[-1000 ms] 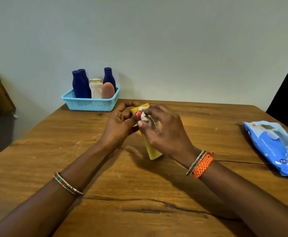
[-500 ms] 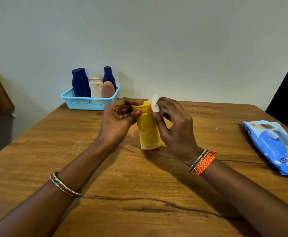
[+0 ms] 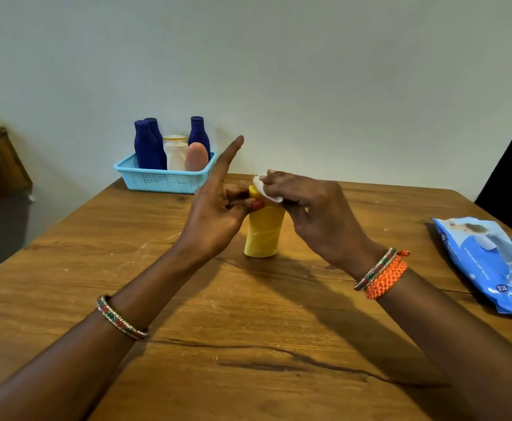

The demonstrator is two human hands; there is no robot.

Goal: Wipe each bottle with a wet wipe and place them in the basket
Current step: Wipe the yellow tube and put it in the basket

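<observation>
While wiping: right hand (image 3: 315, 214) pinches white wet wipe (image 3: 265, 191) on upright yellow plastic bottle (image 3: 264, 235), mid-table.
Left hand (image 3: 215, 214): thumb and curled fingers steady bottle, forefinger straight.
Tip: brace firmly, wipe all round.

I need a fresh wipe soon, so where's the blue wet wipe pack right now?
The blue plastic wet wipe pack lies flat on the wooden table at the far right of the head view, beyond the right hand.

your left hand (image 3: 215, 220) has lifted its forefinger straight; your right hand (image 3: 312, 208) has slid the wipe (image 3: 265, 189) over the yellow bottle (image 3: 264, 235) top.
</observation>
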